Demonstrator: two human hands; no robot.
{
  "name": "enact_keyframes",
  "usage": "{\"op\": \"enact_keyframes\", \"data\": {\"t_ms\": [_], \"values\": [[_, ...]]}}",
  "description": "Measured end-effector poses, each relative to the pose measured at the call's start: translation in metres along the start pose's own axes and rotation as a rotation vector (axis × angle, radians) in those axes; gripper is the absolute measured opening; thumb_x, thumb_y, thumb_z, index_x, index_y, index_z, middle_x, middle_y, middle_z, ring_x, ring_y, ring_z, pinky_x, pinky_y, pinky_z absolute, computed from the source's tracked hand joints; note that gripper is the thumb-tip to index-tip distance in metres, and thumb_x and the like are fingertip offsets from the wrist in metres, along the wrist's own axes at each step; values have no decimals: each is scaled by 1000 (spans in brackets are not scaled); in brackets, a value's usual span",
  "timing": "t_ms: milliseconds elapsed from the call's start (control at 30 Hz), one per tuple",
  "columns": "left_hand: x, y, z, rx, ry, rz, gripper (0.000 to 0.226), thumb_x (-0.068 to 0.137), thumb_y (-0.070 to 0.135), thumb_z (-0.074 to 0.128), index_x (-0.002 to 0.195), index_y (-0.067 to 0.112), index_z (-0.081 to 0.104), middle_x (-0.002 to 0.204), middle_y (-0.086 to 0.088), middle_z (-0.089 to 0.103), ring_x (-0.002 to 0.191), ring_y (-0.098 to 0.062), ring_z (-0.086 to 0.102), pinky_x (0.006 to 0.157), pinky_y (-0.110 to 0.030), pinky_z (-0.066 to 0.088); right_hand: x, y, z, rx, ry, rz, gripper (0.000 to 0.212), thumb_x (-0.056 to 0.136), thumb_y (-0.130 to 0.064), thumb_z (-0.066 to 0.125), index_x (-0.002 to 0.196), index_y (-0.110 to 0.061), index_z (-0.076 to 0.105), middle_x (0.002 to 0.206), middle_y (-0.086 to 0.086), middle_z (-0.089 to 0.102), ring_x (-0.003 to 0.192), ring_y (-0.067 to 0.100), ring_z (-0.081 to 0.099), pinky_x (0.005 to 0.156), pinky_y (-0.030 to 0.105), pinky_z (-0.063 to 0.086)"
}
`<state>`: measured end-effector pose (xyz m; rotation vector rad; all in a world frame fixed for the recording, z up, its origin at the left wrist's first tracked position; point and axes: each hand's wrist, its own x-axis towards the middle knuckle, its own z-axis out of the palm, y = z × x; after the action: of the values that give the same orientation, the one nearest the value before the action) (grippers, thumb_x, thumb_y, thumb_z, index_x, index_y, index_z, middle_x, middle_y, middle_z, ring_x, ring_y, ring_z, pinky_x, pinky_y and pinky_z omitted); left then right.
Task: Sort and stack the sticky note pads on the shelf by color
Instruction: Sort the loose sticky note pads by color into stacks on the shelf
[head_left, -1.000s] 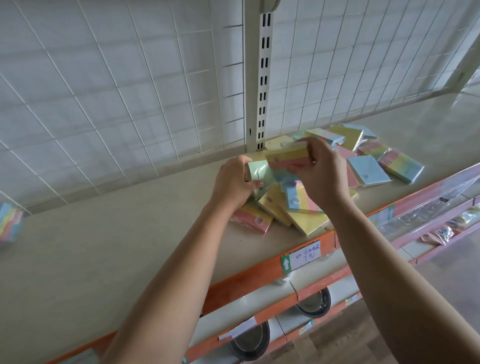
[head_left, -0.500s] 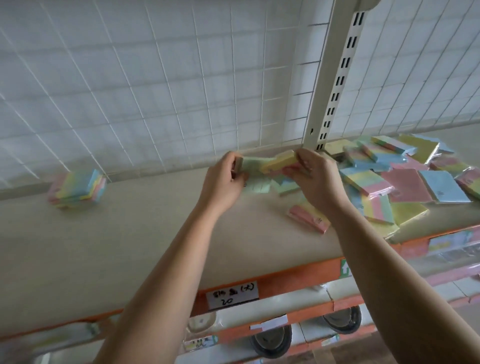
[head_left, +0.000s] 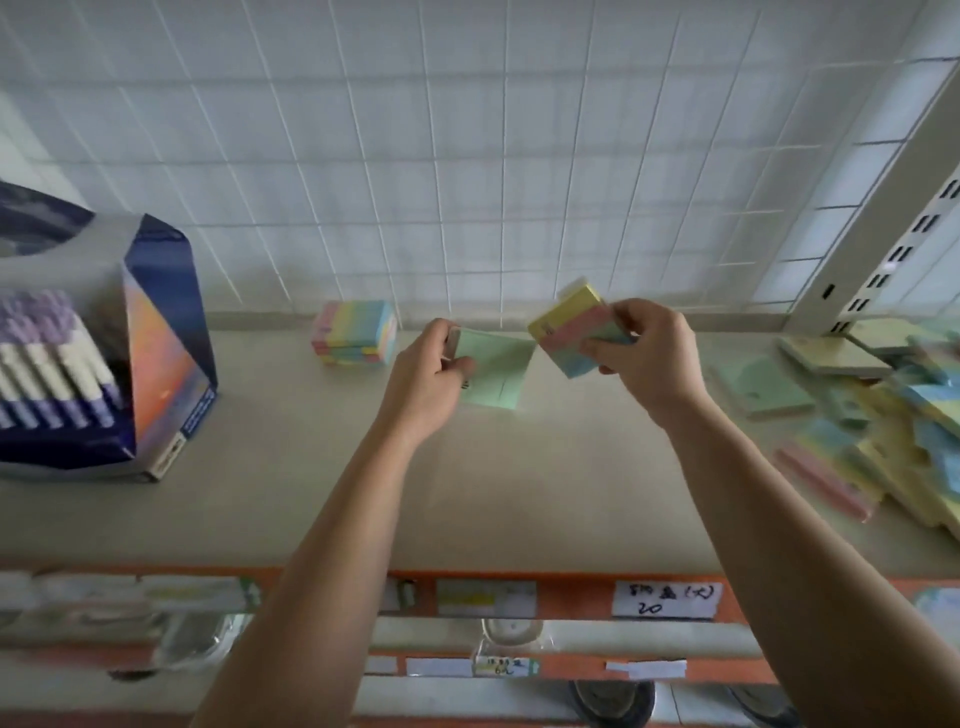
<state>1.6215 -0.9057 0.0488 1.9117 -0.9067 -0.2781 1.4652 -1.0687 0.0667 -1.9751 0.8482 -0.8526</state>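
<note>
Pen box (head_left: 161, 332) left of striped stack (head_left: 356, 332)

In my left hand (head_left: 431, 376) the plain pad (head_left: 493, 374) is mint green, in my right hand (head_left: 649, 358) the striped pad (head_left: 574, 332) runs yellow, pink, blue, and the stack (head_left: 356, 332) is banded pink, yellow, green, blue on the beige shelf (head_left: 260, 493) with its orange edge (head_left: 571, 597).
</note>
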Motion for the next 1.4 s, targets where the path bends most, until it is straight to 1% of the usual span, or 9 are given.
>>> {"op": "enact_keyframes", "data": {"t_ms": [67, 233, 533, 633, 833, 1033, 1133, 1267, 1400], "values": [[-2, -11, -19, 18, 7, -19, 19, 86, 6, 58, 83, 19, 45, 86, -1, 64, 66, -8, 54, 55, -14, 35, 0, -10, 21, -9, -32, 10, 20, 67, -9, 76, 83, -19, 68, 74, -1, 67, 58, 12, 59, 50, 22, 49], [-3, -42, -61, 45, 19, -51, 14, 86, 7, 57, 87, 15, 46, 91, -13, 65, 82, -31, 60, 71, -35, 45, -1, -29, 73, 36, -85, 0, 15, 66, -17, 78, 72, -24, 67, 67, -5, 63, 57, 12, 55, 55, 34, 51], [-13, -84, -127, -5, 55, -57, 11, 86, 21, 55, 97, 21, 51, 96, -7, 66, 90, -32, 62, 82, -46, 50, 6, -72, 148, 221, -276, 13, 14, 87, -9, 59, 97, -19, 58, 82, 5, 58, 73, 22, 59, 49, 33, 55], [-18, -92, -141, -32, 48, -41, 12, 88, 18, 54, 90, 29, 51, 91, -1, 65, 88, -29, 62, 81, -47, 49, 10, -83, 172, 228, -296, 53, 26, 85, -9, 64, 107, -17, 52, 88, 9, 57, 73, 24, 60, 46, 28, 53], [-23, -100, -150, -28, 37, -9, 6, 92, 13, 53, 96, 15, 50, 89, -11, 62, 86, -32, 58, 73, -37, 45, 15, -94, 202, 202, -294, 103, 59, 75, -2, 73, 119, -22, 39, 100, 13, 55, 61, 17, 54, 45, 18, 46], [-25, -106, -151, -75, 31, -3, 8, 91, 14, 53, 98, 15, 51, 90, -7, 63, 86, -29, 58, 80, -46, 48, 17, -88, 214, -8, -192, 36, 31, 67, -22, 83, 88, -18, 60, 87, -2, 59, 70, 17, 52, 55, 23, 40], [-25, -107, -150, -95, 37, -13, 14, 85, 24, 51, 97, 18, 51, 90, -6, 63, 86, -29, 59, 82, -48, 48, 15, -86, 212, -70, -241, 5, 38, 63, -27, 85, 96, -18, 67, 75, -11, 53, 70, 14, 51, 57, 22, 39], [-24, -108, -149, -105, 40, -17, 15, 83, 25, 50, 97, 20, 51, 88, -3, 63, 85, -27, 59, 82, -47, 47, 13, -86, 212, -168, -310, -44, 60, 65, -29, 85, 119, -19, 63, 102, -6, 56, 100, 16, 53, 80, 24, 39], [-24, -110, -149, -88, 41, -5, 12, 85, 25, 50, 96, 22, 50, 87, -4, 63, 84, -27, 58, 81, -45, 48, 11, -85, 214, -167, -289, -82, 47, 71, -25, 80, 114, -21, 64, 99, -5, 58, 97, 21, 58, 80, 26, 44]]}}
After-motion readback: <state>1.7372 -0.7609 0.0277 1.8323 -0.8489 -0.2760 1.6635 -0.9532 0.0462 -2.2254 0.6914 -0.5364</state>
